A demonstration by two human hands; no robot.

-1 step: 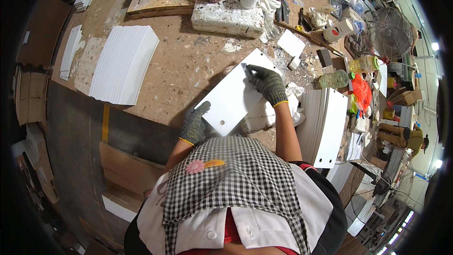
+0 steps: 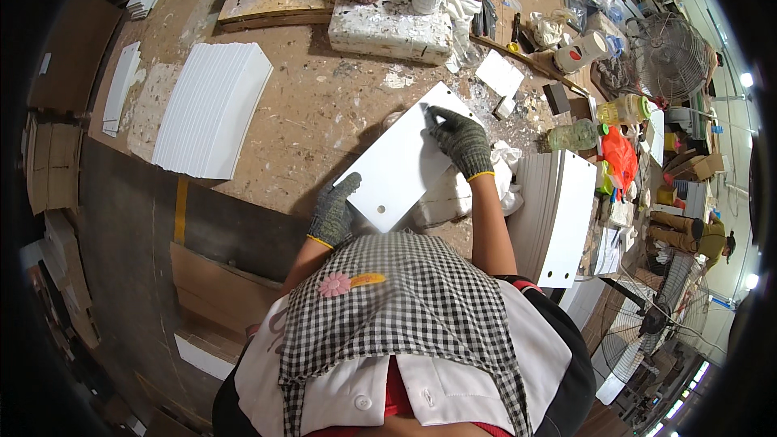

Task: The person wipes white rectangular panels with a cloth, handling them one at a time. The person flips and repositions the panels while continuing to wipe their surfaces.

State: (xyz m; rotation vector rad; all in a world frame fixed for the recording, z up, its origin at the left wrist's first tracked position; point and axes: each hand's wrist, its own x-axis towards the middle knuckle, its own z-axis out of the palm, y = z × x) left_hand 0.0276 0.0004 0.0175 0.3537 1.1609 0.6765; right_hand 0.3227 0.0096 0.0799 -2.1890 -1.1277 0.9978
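Observation:
A white flat panel [image 2: 402, 163] with a small round hole near its lower edge lies tilted on the brown workbench [image 2: 324, 113], over a white block and crumpled cloth [image 2: 453, 198]. My left hand [image 2: 333, 212], in a grey knit glove, grips the panel's near left edge. My right hand [image 2: 461, 142], gloved the same, lies on the panel's upper part with its fingertips curled at the far corner. Whether those fingers hold a small tool I cannot tell.
A stack of white panels [image 2: 212, 109] lies at the left and another [image 2: 558, 210] at the right. A stained foam block [image 2: 388, 24] bearing paint tins stands behind. Bottles [image 2: 571, 136], an orange bag [image 2: 619, 154] and a fan [image 2: 672, 57] crowd the right; another person [image 2: 688, 235] is there.

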